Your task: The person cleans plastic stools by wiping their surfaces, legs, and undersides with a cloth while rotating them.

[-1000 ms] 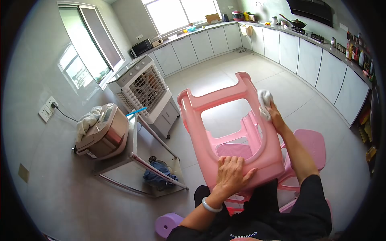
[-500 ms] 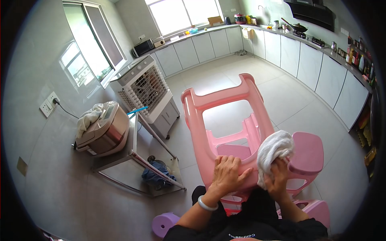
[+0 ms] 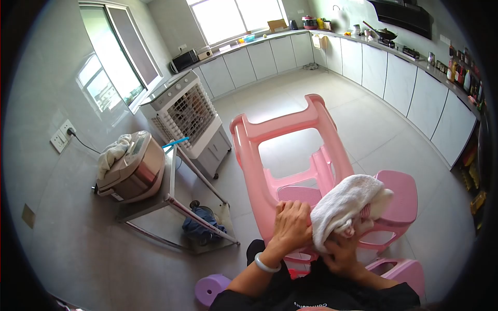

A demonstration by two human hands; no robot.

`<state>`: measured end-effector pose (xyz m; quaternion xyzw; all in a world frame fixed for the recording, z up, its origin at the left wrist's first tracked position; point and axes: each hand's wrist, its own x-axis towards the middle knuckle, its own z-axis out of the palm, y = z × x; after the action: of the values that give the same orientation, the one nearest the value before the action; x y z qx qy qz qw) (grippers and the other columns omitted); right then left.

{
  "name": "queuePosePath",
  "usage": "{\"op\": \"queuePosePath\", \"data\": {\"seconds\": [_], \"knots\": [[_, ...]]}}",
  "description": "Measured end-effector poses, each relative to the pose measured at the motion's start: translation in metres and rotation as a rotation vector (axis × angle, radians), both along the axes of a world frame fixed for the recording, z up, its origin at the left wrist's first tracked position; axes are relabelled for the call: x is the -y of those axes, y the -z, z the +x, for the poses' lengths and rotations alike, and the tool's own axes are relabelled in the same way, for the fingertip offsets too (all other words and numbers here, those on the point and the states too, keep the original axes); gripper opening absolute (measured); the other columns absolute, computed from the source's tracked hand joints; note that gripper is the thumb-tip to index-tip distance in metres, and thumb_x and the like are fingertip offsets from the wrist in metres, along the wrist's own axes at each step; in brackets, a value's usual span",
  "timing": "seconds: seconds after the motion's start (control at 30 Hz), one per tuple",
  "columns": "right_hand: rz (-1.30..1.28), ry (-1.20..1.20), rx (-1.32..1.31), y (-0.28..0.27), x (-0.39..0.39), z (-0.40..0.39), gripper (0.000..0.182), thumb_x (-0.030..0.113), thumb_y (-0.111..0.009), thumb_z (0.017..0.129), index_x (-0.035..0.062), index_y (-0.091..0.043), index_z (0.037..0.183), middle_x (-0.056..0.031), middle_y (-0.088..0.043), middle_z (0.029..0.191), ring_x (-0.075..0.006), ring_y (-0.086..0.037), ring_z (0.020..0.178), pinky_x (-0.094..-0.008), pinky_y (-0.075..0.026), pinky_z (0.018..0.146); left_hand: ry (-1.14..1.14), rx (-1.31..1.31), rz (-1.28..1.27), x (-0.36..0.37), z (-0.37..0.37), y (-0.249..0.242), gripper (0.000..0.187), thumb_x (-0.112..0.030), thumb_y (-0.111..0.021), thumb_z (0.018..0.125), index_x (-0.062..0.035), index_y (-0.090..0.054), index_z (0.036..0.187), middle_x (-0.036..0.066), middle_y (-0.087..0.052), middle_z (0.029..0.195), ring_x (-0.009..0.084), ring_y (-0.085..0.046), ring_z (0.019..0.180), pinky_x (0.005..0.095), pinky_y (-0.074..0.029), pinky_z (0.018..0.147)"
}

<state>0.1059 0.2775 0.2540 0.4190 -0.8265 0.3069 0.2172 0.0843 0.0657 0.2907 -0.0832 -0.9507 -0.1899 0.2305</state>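
Observation:
A pink plastic stool [image 3: 290, 124] is tipped so that its open frame faces up in front of me. My left hand [image 3: 291, 226], with a pale bangle at the wrist, is closed over its near edge. Just to the right, my right hand [image 3: 340, 254] grips a bunched white cloth [image 3: 345, 202] against the near right corner of the stool. The cloth covers that corner and part of my fingers.
More pink stools [image 3: 397, 197] stand at the right, and a purple stool [image 3: 212, 289] is on the floor below. A metal rack [image 3: 171, 199] holds a rice cooker [image 3: 132, 171] at the left. Behind it stands an air cooler [image 3: 189, 122]. Cabinets [image 3: 363, 65] line the far walls.
My right hand and the cloth have moved left and nearer to my left hand, and the cloth is spread wider. The pink stool has shifted slightly left.

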Motion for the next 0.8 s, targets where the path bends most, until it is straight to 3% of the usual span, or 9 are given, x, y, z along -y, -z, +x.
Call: {"op": "queuePosePath", "data": {"seconds": [0.1, 0.13, 0.23, 0.3, 0.4, 0.53, 0.7, 0.77, 0.8], "knots": [[-0.032, 0.067, 0.064, 0.026, -0.001, -0.002, 0.047, 0.018, -0.067, 0.076, 0.0063, -0.067, 0.121, -0.0186, -0.059, 0.132, -0.0411, -0.047, 0.131, -0.0676, -0.019, 0.111, 0.019, -0.001, -0.012, 0.0, -0.001, 0.002, 0.039, -0.044, -0.07, 0.083, -0.0061, -0.063, 0.09, 0.012, -0.062, 0.086, 0.0306, -0.059, 0.089, 0.0443, -0.037, 0.092], [-0.003, 0.131, 0.052, 0.026, -0.002, -0.008, 0.044, 0.02, -0.066, 0.081, 0.0038, -0.067, 0.122, -0.0212, -0.057, 0.135, -0.0405, -0.047, 0.131, -0.0624, -0.021, 0.113, 0.022, -0.016, -0.03, 0.0, -0.002, 0.003, 0.04, -0.044, -0.07, 0.083, -0.0057, -0.063, 0.09, 0.012, -0.063, 0.087, 0.0305, -0.059, 0.089, 0.0444, -0.037, 0.093], [-0.255, 0.26, 0.142, 0.038, -0.013, -0.032, 0.053, 0.025, -0.059, 0.09, -0.0002, -0.057, 0.136, -0.0236, -0.054, 0.138, -0.0447, -0.043, 0.135, -0.0605, -0.02, 0.116, 0.008, -0.051, 0.005, -0.003, -0.002, 0.0, 0.041, -0.045, -0.071, 0.084, -0.0051, -0.064, 0.091, 0.012, -0.064, 0.088, 0.0309, -0.06, 0.09, 0.045, -0.037, 0.096], [-0.566, 0.292, 0.235, 0.077, -0.025, -0.061, 0.061, 0.03, -0.054, 0.095, -0.0062, -0.045, 0.144, -0.0248, -0.048, 0.145, -0.0422, -0.042, 0.137, -0.0515, -0.025, 0.118, -0.002, -0.04, -0.004, -0.002, 0.001, 0.002, 0.042, -0.045, -0.072, 0.084, -0.0047, -0.064, 0.092, 0.013, -0.065, 0.088, 0.0314, -0.061, 0.089, 0.0452, -0.037, 0.097], [-0.968, -0.01, 0.709, 0.119, -0.041, -0.093, 0.057, 0.022, -0.052, 0.099, -0.0043, -0.04, 0.148, -0.0226, -0.044, 0.151, -0.0377, -0.039, 0.142, -0.0451, -0.028, 0.119, -0.011, -0.047, -0.007, 0.0, 0.005, 0.001, 0.042, -0.045, -0.072, 0.084, -0.0046, -0.065, 0.093, 0.013, -0.065, 0.088, 0.0317, -0.061, 0.088, 0.0455, -0.038, 0.097], [-0.808, -0.101, 0.796, 0.141, -0.051, -0.109, 0.057, 0.026, -0.05, 0.1, -0.0027, -0.04, 0.148, -0.0204, -0.048, 0.148, -0.0339, -0.043, 0.139, -0.0425, -0.031, 0.117, -0.012, -0.068, 0.008, 0.002, 0.012, 0.001, 0.042, -0.044, -0.072, 0.084, -0.0042, -0.065, 0.094, 0.014, -0.065, 0.087, 0.0315, -0.061, 0.089, 0.0458, -0.038, 0.097], [-0.324, -0.074, 0.344, 0.113, -0.054, -0.115, 0.057, 0.03, -0.048, 0.101, -0.0005, -0.041, 0.149, -0.0177, -0.051, 0.144, -0.0291, -0.048, 0.134, -0.0393, -0.035, 0.114, -0.01, -0.07, 0.004, 0.003, 0.015, 0.0, 0.041, -0.043, -0.072, 0.084, -0.004, -0.065, 0.096, 0.014, -0.065, 0.088, 0.0317, -0.061, 0.089, 0.046, -0.037, 0.097], [-0.259, -0.063, 0.227, 0.09, -0.051, -0.123, 0.057, 0.032, -0.047, 0.101, 0.0003, -0.041, 0.149, -0.0166, -0.053, 0.142, -0.0272, -0.05, 0.133, -0.038, -0.036, 0.113, -0.012, -0.068, 0.004, 0.004, 0.015, 0.0, 0.041, -0.043, -0.072, 0.084, -0.004, -0.065, 0.096, 0.014, -0.065, 0.088, 0.0318, -0.061, 0.089, 0.046, -0.037, 0.097], [-0.525, -0.174, 0.529, 0.084, -0.044, -0.128, 0.057, 0.033, -0.047, 0.101, 0.0001, -0.042, 0.148, -0.0162, -0.053, 0.142, -0.0269, -0.051, 0.132, -0.0374, -0.036, 0.112, -0.015, -0.053, 0.0, 0.004, 0.015, -0.002, 0.041, -0.043, -0.072, 0.084, -0.004, -0.065, 0.096, 0.014, -0.065, 0.088, 0.0318, -0.061, 0.089, 0.0459, -0.037, 0.097]]}}
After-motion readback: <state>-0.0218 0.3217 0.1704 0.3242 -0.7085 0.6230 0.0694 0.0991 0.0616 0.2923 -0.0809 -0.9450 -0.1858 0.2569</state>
